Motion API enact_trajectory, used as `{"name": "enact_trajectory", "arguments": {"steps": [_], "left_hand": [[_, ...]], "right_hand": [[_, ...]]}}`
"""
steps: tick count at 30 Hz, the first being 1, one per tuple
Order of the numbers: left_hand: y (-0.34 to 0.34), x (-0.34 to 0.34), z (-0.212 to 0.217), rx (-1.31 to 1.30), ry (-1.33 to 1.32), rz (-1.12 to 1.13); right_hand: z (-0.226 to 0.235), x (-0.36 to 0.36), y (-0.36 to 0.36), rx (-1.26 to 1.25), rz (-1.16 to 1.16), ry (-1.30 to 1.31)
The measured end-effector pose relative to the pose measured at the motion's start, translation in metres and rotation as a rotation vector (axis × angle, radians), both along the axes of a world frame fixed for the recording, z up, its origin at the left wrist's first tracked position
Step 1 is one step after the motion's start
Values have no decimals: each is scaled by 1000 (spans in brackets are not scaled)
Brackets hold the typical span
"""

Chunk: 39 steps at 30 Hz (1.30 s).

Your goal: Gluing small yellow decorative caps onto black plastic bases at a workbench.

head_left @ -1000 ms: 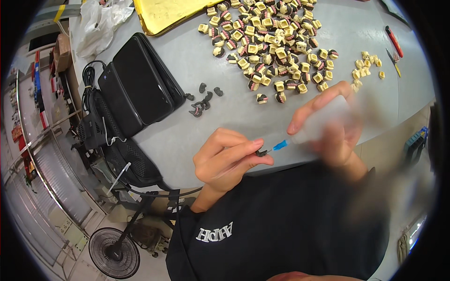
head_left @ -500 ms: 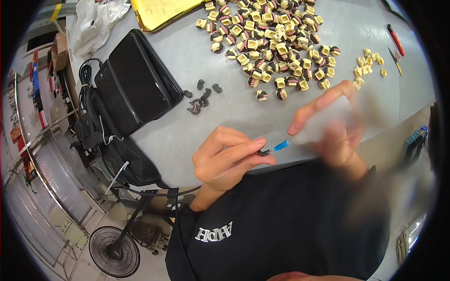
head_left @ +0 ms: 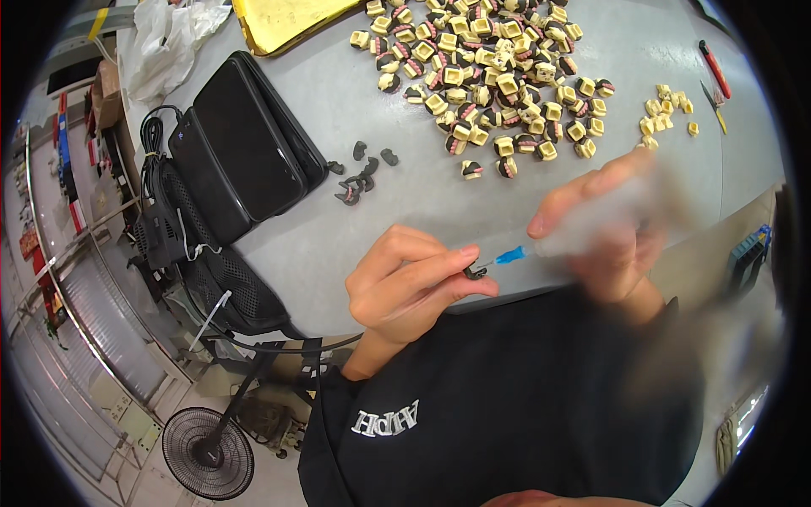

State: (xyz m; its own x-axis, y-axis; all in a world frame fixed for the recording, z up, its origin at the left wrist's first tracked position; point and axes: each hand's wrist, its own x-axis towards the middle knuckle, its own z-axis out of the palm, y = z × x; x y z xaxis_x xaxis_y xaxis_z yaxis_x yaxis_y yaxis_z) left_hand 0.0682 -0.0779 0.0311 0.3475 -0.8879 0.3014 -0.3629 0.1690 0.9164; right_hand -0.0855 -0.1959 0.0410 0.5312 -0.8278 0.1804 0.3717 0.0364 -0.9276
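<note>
My left hand [head_left: 410, 283] pinches a small black part [head_left: 476, 271] between thumb and fingers, just above the near edge of the grey table [head_left: 380, 211]. My right hand [head_left: 612, 228], blurred, grips a clear syringe-like dispenser [head_left: 583, 237] with a blue needle tip [head_left: 511, 255]. That tip touches the black part. A few more small black parts [head_left: 361, 173] lie on the table beyond my left hand.
A heap of cream and black small components [head_left: 490, 76] covers the far table, with a smaller cream group [head_left: 667, 110] at right. Two black flat cases [head_left: 245, 152] lie at left, a yellow tray [head_left: 283, 21] behind. Red-handled tool [head_left: 714, 68] far right. A fan [head_left: 207, 439] stands on the floor.
Both hands hold nearly the same pose. The view has shifted slightly, so the table contents sit a little lower in the picture.
</note>
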Motion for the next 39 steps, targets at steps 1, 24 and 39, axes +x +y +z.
{"name": "enact_trajectory", "arguments": {"steps": [1, 24, 39], "left_hand": [[0, 0, 0, 1, 1, 0], [-1, -1, -3, -58, 68, 52], [4, -1, -2, -1, -19, 71]], "right_hand": [[-1, 1, 1, -30, -10, -17], [6, -36, -40, -76, -215, -10], [-5, -82, -112, -579, -536, 772]]}}
